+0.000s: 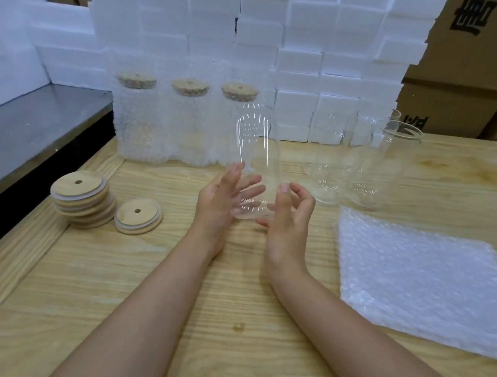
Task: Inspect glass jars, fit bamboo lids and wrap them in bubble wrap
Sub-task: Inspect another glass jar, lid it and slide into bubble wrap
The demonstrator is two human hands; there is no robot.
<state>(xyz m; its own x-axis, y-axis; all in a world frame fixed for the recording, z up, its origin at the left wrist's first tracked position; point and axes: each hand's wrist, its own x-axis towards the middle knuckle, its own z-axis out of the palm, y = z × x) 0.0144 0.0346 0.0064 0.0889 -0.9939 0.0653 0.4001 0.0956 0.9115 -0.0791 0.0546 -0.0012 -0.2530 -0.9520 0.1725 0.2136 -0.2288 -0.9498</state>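
Jar [255,158] is up over mid-table [164,303] btwn both hands, L hand [218,203] flat-fingered on its left side, R hand [291,225] curled round its base; lids [83,199] left, wrap [417,281] right.

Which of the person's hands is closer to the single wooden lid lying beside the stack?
Left. The left hand, on the jar, is just right of the lid; the right hand is on the jar's other side, farther away.
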